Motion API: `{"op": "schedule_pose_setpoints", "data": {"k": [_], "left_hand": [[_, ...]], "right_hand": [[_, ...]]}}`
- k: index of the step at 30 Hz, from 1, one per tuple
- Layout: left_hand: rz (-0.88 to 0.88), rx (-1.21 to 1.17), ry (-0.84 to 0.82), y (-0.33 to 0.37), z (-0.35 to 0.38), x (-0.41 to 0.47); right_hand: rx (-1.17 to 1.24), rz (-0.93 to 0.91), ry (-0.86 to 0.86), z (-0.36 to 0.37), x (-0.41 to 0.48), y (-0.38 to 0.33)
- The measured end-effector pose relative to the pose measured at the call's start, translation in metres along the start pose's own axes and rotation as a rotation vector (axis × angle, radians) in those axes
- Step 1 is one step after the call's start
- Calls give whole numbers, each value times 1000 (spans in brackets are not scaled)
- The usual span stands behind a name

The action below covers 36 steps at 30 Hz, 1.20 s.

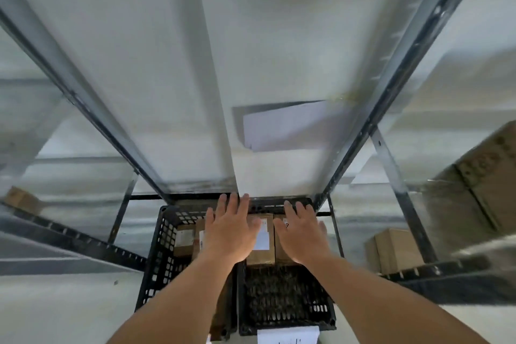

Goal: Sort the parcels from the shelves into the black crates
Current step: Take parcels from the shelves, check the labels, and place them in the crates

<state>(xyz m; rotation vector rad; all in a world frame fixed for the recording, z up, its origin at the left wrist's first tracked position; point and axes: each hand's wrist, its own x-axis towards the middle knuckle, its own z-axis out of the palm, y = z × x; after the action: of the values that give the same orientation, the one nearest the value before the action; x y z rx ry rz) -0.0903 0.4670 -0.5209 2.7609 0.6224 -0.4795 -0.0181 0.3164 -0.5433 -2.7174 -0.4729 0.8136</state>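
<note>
Here the left hand and right hand are hovering over the crates, each grip spread wide, holding nothing. Parcels are standing inside, beneath them; a shelved box is waiting right of the crates, nearer the right hand.

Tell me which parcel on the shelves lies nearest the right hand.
The small box low on the right; the big box sits higher, the left box far off.
</note>
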Motion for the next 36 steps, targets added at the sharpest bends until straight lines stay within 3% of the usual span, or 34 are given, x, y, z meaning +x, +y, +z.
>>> {"op": "schedule_pose_setpoints", "data": {"k": [6,12,16,19,22,28,32,36], "left_hand": [[125,166,166,-15,-69,-50],[267,157,281,-1,-126,-108],[572,50,525,37,-161,-141],[834,20,647,78,-180,-162],[978,5,699,126,-193,-184],[1244,-16,732,231,-188,-233],[1347,-41,745,313,-172,-275],[1321,-78,772,402,-160,-322]], "right_hand": [[-190,-65,194,-49,-72,-32],[-225,-33,367,-91,-165,-58],[-227,-49,522,-127,-227,-48],[-256,-96,625,-153,-269,-21],[-281,-98,755,-176,-308,21],[-360,101,924,-206,-386,113],[-367,221,1034,-223,-449,186],[-341,349,1091,-245,-518,259]]}}
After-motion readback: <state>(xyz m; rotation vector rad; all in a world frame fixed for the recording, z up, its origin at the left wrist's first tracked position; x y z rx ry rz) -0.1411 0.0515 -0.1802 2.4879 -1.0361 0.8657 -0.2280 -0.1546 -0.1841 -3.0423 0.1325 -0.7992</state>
